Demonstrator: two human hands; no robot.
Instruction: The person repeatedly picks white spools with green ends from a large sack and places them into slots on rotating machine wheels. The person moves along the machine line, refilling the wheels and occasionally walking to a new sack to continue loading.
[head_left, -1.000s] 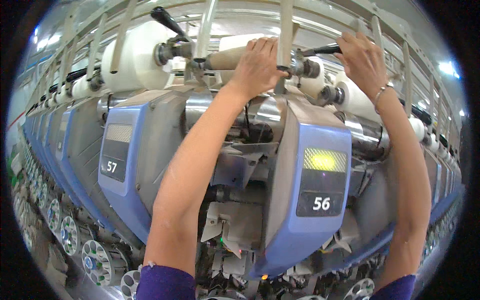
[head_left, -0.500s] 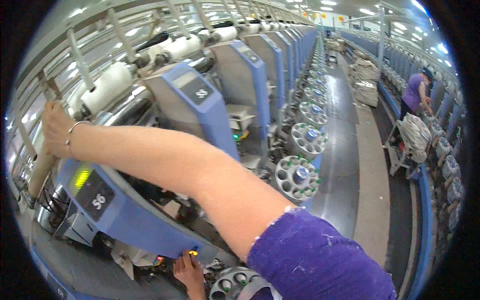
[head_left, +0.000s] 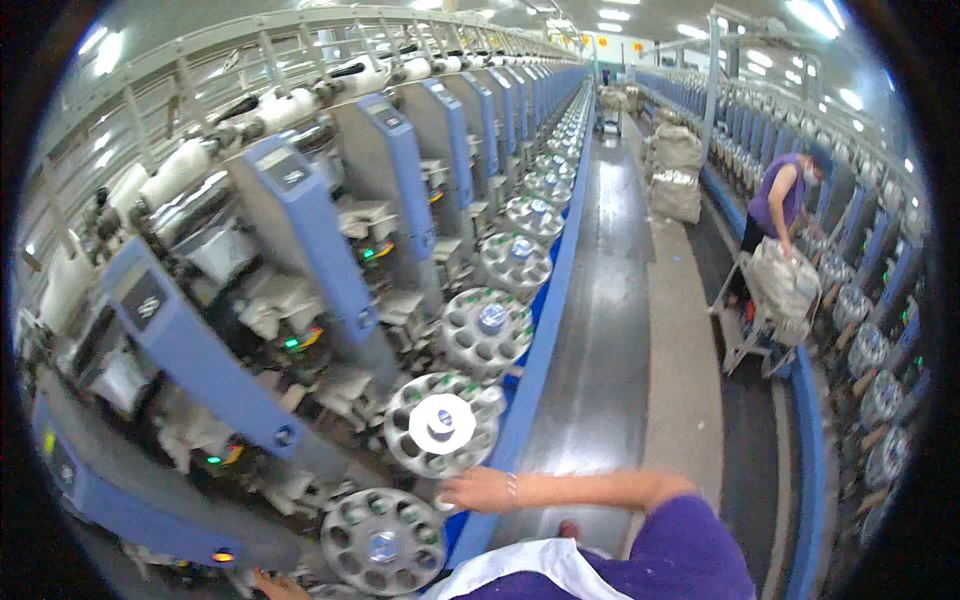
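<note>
My right hand (head_left: pixel 480 491) reaches in from the right between two round grey bobbin magazines. Its fingers are drawn together, with a small pale spot at the tips too blurred to name. Just beyond it, a white ring-shaped piece (head_left: pixel 441 424) sits around the centre of one bobbin magazine (head_left: pixel 408 458). The nearer bobbin magazine (head_left: pixel 338 548) has round pockets, some with bobbins inside. At the lower edge my left hand (head_left: pixel 278 586) is mostly cut off, close to the lower end of a blue machine panel (head_left: pixel 150 515) with a lit orange lamp (head_left: pixel 222 555).
A long row of blue-fronted winding units (head_left: pixel 300 215) runs away on the left, white yarn rolls (head_left: pixel 185 170) above. A blue rail (head_left: pixel 530 395) borders the aisle. Across it, a person in purple (head_left: pixel 782 200) bends by a cart with a pale sack (head_left: pixel 785 290). Stacked sacks (head_left: pixel 676 170) stand farther back.
My right hand has come down from a white yarn roll at the upper left to the bobbin magazines. The view has swung, and my left hand now shows lower and farther left.
</note>
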